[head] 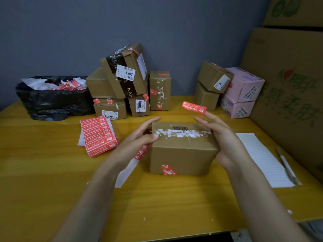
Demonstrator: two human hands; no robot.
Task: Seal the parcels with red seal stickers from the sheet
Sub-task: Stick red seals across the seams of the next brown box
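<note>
Risking a curled, crooked sticker (194, 107), stuck to one tip of the spread right hand (225, 142), and a box (181, 149) sliding under the straight fingers (150, 122) of the left hand (139, 137).

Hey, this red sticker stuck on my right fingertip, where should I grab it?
Pinch the red seal sticker by its free left end, coming from the left with your left hand. Only its right end clings to a fingertip of the right hand; the rest juts leftward in the air.
</note>
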